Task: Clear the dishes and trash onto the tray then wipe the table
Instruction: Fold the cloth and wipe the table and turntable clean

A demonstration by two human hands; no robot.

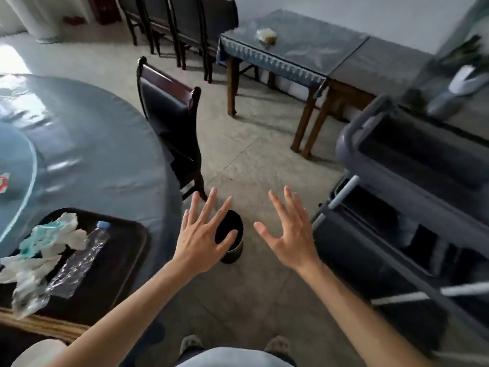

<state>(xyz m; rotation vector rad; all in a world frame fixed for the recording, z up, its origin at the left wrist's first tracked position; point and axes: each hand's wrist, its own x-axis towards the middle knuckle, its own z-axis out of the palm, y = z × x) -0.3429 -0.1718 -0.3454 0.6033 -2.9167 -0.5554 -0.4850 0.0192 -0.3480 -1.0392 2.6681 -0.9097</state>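
While both hands hover spread above the floor, the black tray (124, 250) sits at the near edge of the round bench (87, 144), on its blue-grey cover. It holds one crushed clear plastic bottle (82, 258) with a blue cap, lying on its side, and just beside it a heap of crumpled white and teal trash (39, 250) that spills over the tray's left rim; how many pieces make up the heap cannot be told. No dishes can be made out on the tray.

On the floor between the hands stands one small dark bin (232, 242); its inside reads only as black, and the left hand (203, 239) covers part of its rim. The left hand's fingers (211, 205) are splayed and grasp nothing. The right hand (288, 234) is likewise flat and released, apart from everything.

At right, one grey service cart (412, 186) shows two tub levels, both dark inside and their contents unreadable; its far side is cut off by the frame edge. One dark chair (169, 120) stands against the round bench, with more chairs (180, 25) in a row farther back, blurred. A rectangular side bench (299, 51) carries one small pale object (266, 35), too blurred to name. At the left edge, a red-and-white thing (4, 182) is cut off on the round bench.
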